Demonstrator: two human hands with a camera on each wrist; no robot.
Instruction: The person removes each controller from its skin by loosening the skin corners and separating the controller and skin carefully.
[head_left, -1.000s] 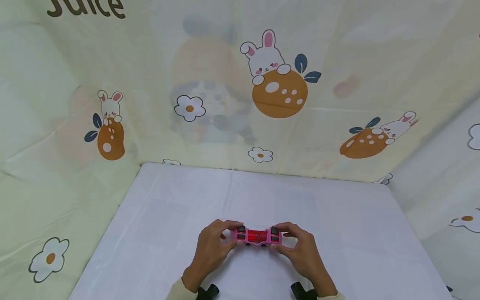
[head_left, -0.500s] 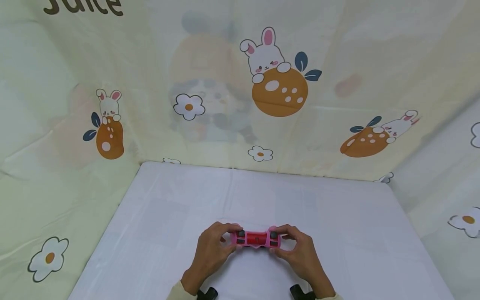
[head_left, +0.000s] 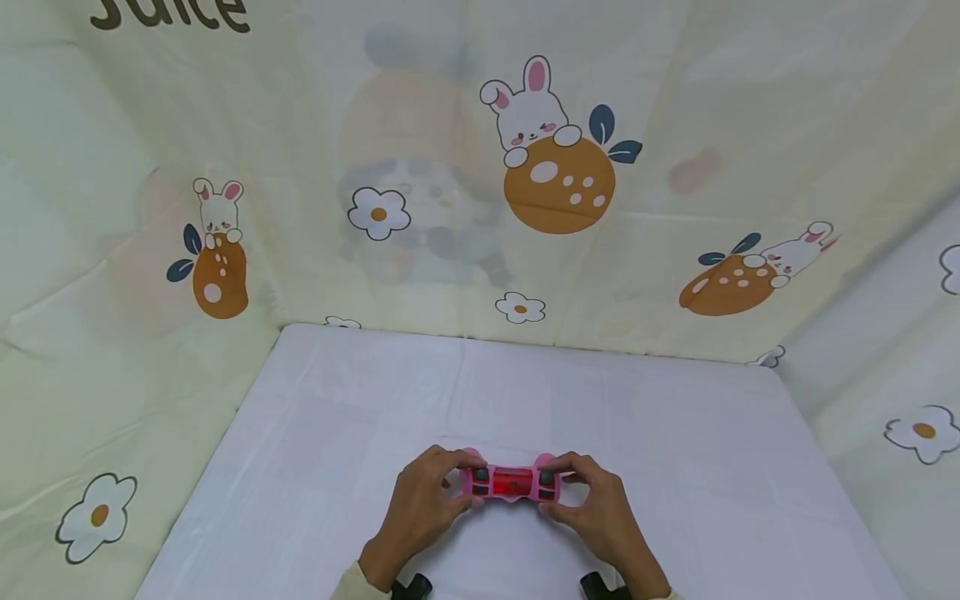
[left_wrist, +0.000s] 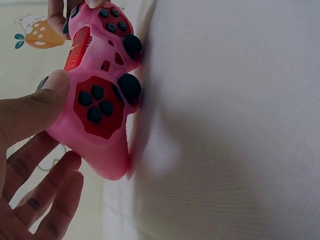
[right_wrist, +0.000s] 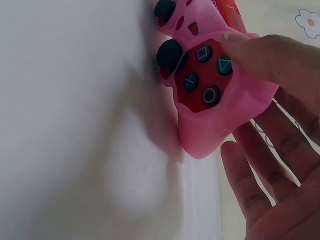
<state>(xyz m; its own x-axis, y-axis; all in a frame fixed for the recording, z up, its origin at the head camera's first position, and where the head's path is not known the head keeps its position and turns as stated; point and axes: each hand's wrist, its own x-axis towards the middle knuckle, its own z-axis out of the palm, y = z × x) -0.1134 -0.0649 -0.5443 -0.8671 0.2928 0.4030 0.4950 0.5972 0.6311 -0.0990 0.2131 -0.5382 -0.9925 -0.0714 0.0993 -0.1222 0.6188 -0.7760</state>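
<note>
A red game controller [head_left: 513,482] in a pink silicone cover is held by both hands, low in the middle of the head view. My left hand [head_left: 423,504] pinches its left end between thumb and forefinger. At the other end, my right hand [head_left: 596,508] pinches it the same way. The controller's top edge with black shoulder buttons faces up, and its thumbsticks point down at the cloth in the wrist views. Black direction buttons [left_wrist: 95,103] show near the left thumb, symbol buttons [right_wrist: 204,75] near the right. The other fingers of each hand stay off the controller.
A white cloth-covered table [head_left: 360,400] lies under the hands. Behind it and at its sides hangs a pale curtain [head_left: 435,125] printed with rabbits, oranges and flowers. Black wrist-worn devices [head_left: 412,587] show by both wrists.
The controller has tipped slightly and come a little nearer the body, so its pink handle ends now show at the far side. Both hands moved with it and kept their hold.
</note>
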